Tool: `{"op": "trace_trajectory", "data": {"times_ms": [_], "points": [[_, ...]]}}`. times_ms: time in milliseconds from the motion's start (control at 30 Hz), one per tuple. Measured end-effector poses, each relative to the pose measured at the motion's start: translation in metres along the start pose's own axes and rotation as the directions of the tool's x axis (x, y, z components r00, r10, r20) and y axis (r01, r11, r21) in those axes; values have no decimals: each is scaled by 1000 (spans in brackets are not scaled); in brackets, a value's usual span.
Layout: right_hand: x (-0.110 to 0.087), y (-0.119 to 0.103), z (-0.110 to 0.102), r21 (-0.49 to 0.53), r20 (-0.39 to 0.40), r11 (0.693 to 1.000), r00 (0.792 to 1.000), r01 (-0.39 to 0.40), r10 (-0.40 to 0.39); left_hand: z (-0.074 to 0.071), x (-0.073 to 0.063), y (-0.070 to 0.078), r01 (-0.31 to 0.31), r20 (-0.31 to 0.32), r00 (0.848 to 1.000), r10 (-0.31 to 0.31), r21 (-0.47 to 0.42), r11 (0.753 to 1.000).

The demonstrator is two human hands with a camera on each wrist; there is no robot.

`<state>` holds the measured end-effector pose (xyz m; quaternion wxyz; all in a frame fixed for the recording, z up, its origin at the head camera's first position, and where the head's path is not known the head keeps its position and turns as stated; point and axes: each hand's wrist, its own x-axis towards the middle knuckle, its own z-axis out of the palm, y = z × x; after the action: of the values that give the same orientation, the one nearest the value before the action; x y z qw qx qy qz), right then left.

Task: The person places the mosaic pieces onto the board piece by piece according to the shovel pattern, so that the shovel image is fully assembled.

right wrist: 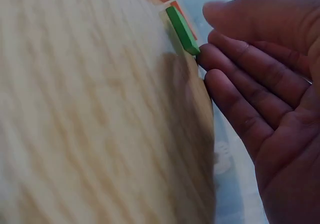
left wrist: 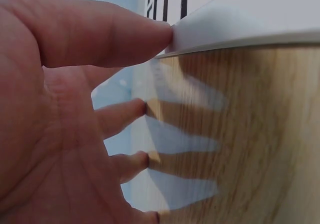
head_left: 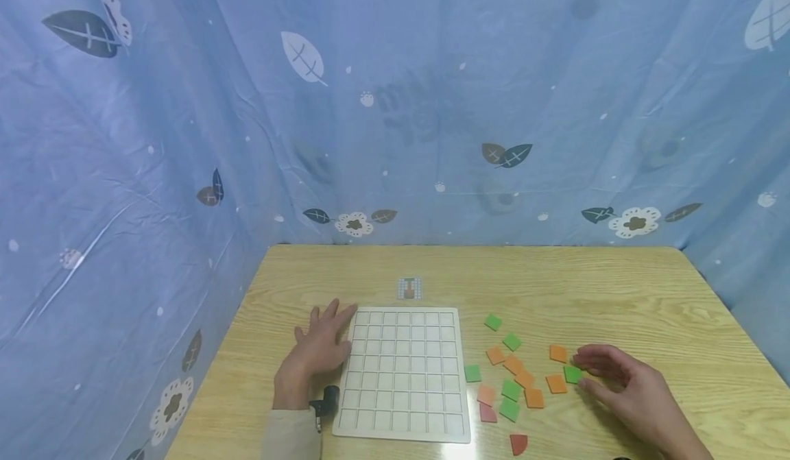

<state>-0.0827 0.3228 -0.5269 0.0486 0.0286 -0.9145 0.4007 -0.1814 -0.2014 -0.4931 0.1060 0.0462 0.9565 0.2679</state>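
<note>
A white square grid board [head_left: 401,376] lies flat on the wooden table. At its left edge rests my left hand [head_left: 322,347], fingers spread on the table; the left wrist view shows the thumb [left wrist: 120,34] touching the board's side [left wrist: 240,39]. To the right of the board, my right hand [head_left: 632,388] is beside a green square tile [head_left: 572,375], thumb apart from the fingers. In the right wrist view the fingertips [right wrist: 207,54] are right at the end of that green tile [right wrist: 183,31], which lies on the table.
Several orange tiles [head_left: 534,398] and green tiles [head_left: 509,409] are scattered between board and right hand. Two red quarter-round pieces [head_left: 518,443] lie near the front. A small pattern card [head_left: 410,288] sits behind the board. A blue curtain [head_left: 432,103] surrounds the table [head_left: 642,295].
</note>
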Motion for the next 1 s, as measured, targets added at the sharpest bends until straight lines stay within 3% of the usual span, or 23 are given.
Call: {"op": "trace_trajectory", "data": {"times_ms": [600,1000], "points": [[0,4,1,-68,-51,991,991,119,-123,-1,-1,1,-6,5,1000,6,0,1000],[0,3,2,-117,-57,987,991,111,-119,-2,-1,0,1,15,1000,-1,-17,1000]]}}
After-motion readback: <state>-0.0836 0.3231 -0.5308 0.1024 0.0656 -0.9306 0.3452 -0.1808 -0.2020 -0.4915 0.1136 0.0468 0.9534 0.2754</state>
